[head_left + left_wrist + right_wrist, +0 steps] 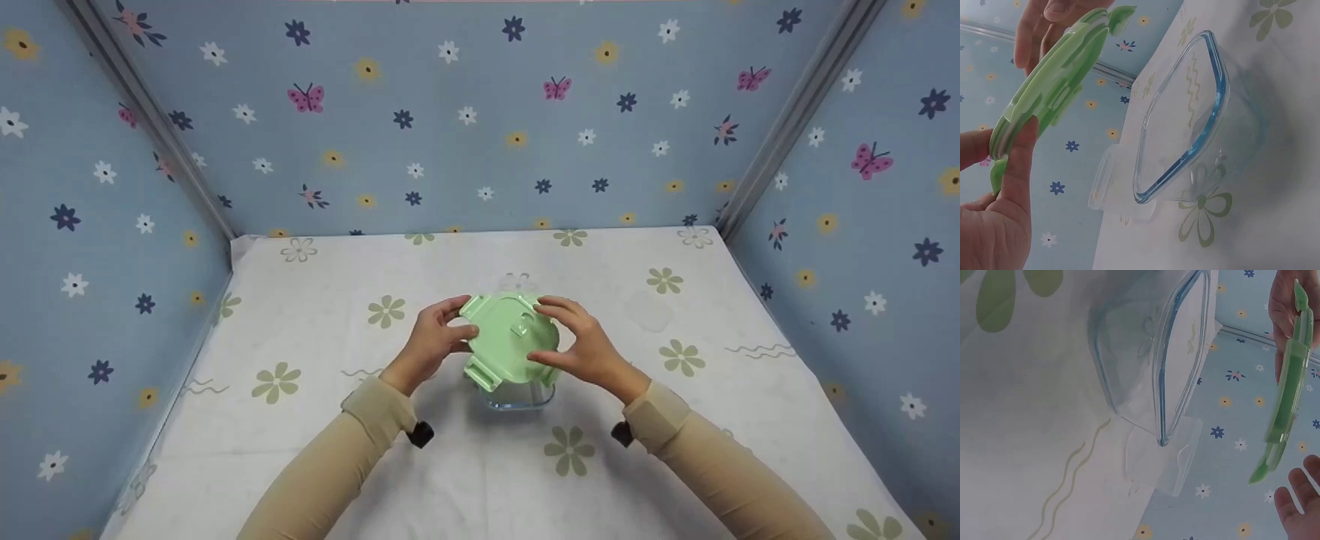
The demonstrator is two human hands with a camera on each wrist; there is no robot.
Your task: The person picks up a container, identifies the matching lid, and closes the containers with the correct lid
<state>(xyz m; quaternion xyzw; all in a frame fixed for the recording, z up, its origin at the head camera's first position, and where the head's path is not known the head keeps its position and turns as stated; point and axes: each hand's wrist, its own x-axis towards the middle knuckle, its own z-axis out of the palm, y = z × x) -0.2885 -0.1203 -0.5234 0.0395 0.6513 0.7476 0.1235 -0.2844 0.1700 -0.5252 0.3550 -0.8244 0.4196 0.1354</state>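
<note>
A light green snap-lock lid [499,341] is held above a clear glass food container [519,406], covering most of it in the head view. My left hand [433,337] pinches the lid's left edge between thumb and fingers, seen closely in the left wrist view. Around the lid's right side, my right hand [581,341] has its fingers spread; the right wrist view shows these fingers [1300,492] apart from the lid [1289,391]. The container's open rim [1220,95] faces up, and the lid [1053,81] is clear of it.
Behind the container lies a clear plastic piece [1162,453], its kind unclear. A faint round translucent thing [649,311] lies on the white flowered tablecloth [315,442] at the right. Blue patterned walls [465,150] stand at the back and both sides.
</note>
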